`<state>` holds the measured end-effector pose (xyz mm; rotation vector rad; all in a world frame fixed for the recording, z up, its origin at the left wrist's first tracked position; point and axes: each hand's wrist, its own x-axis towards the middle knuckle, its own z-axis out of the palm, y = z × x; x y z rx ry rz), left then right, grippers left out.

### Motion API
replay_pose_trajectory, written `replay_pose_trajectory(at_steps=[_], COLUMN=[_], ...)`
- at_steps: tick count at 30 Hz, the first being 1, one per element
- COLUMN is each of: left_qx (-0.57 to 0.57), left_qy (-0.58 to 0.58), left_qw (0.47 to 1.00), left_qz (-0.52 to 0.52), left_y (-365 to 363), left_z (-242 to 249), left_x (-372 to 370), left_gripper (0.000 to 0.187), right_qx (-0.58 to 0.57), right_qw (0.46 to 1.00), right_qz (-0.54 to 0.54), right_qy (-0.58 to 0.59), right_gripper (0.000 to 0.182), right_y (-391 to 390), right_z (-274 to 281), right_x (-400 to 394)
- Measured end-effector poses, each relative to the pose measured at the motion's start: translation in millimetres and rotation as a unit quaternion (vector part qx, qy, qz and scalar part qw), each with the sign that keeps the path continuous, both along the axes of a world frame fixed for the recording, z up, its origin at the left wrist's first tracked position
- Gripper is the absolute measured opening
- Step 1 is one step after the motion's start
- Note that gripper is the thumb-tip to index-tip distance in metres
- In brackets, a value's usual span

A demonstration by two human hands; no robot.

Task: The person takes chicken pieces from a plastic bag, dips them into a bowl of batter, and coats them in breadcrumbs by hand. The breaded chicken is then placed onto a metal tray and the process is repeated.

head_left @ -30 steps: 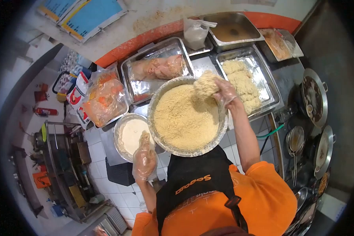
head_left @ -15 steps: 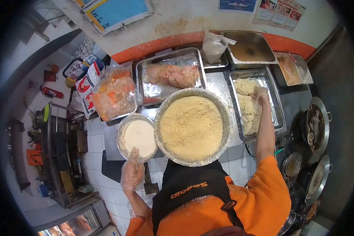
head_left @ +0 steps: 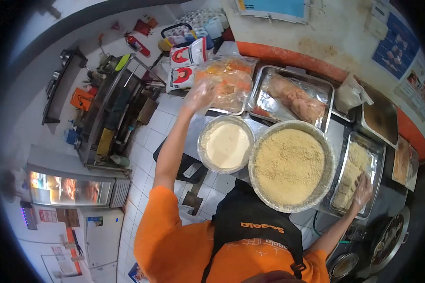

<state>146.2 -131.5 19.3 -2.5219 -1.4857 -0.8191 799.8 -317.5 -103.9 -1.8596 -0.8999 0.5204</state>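
My left hand (head_left: pixel 199 95), in a clear plastic glove, reaches to the near left edge of a plastic bag of orange-coated meat (head_left: pixel 231 87) on a tray; its fingers are blurred against the plastic. My right hand (head_left: pixel 362 192), also gloved, lies over the breaded pieces (head_left: pixel 354 165) in a metal tray (head_left: pixel 378 160), fingertips at the nearer pieces and fingers apart. Between the hands stand a bowl of pale batter (head_left: pixel 227 141) and a large round basin of yellowish breading crumbs (head_left: pixel 290 165). Behind the basin, a tray holds raw meat (head_left: pixel 297 96) in plastic.
A white plastic bag (head_left: pixel 352 94) and a deep metal pan (head_left: pixel 378 120) stand along the wall. Red-and-white packets (head_left: pixel 186 66) lie beyond the bagged meat. A large wok (head_left: pixel 389 238) sits at the lower right. A metal rack (head_left: pixel 111 104) is farther left.
My left hand has left the batter bowl and moved forward to the bagged meat. My right hand has shifted toward the near end of the breaded pieces. The view has turned left.
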Motion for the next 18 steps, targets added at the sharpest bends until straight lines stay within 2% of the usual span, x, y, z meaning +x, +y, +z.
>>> replay_pose_trajectory(at_steps=[2, 3, 5, 8, 9, 10, 11, 13, 14, 15, 16, 17, 18], left_qx=[-0.109, -0.106, -0.302, -0.223, -0.221, -0.229, -0.229, -0.040, 0.061, 0.062, 0.001, -0.061, -0.080], left_qy=[0.119, 0.117, 0.240, 0.216, 0.218, 0.383, 0.536, 0.474, 0.441, 0.442, 0.314, 0.178, 0.171], left_qw=[0.986, 0.986, 0.917, 0.941, 0.942, 0.886, 0.802, 0.880, 0.895, 0.893, 0.948, 0.981, 0.982], left_qz=[0.046, 0.044, 0.100, 0.132, 0.126, 0.129, 0.128, 0.010, -0.043, -0.048, -0.051, -0.051, -0.005], left_y=[51.9, 63.4, 81.6, 166.6, 158.9, 132.7, 116.4, 145.0, 158.6, 166.0, 171.2, 167.3, 154.2], left_z=[-19.9, -24.7, -33.0, -168.8, -147.0, -106.8, -85.0, -165.1, -202.8, -223.7, -239.2, -233.6, -227.0], left_x=[-10.2, 0.0, 20.4, -56.0, -43.5, -23.7, -13.0, -88.2, -123.8, -127.4, -126.5, -115.1, -111.9], left_gripper=[0.026, 0.026, 0.028, 0.040, 0.040, 0.041, 0.043, 0.031, 0.030, 0.030, 0.028, 0.028, 0.028], right_qx=[0.001, 0.004, -0.013, -0.029, -0.032, -0.019, -0.023, -0.024, -0.021, -0.021, -0.025, -0.029, -0.028], right_qw=[0.999, 0.999, 0.999, 0.997, 0.995, 0.995, 0.995, 0.994, 0.990, 0.989, 0.988, 0.988, 0.989], right_qz=[-0.010, -0.012, -0.029, -0.049, -0.063, -0.054, -0.058, -0.065, -0.075, -0.080, -0.083, -0.084, -0.084], right_qy=[0.047, 0.045, 0.040, 0.050, 0.069, 0.082, 0.082, 0.089, 0.121, 0.123, 0.125, 0.125, 0.122], right_gripper=[0.037, 0.037, 0.036, 0.036, 0.036, 0.037, 0.037, 0.039, 0.037, 0.037, 0.036, 0.035, 0.035], right_y=[-19.4, -26.7, -41.4, -69.4, -79.7, -92.7, -103.7, -121.5, -130.2, -134.5, -139.8, -142.5, -143.4], right_z=[11.1, 10.8, 7.2, 16.9, 15.9, 11.0, 9.7, 7.8, -2.5, -2.4, 0.7, 3.7, 5.0], right_x=[-17.9, -22.9, -32.5, -45.0, -46.1, -43.7, -44.3, -47.5, -43.6, -47.4, -53.1, -56.1, -56.4])
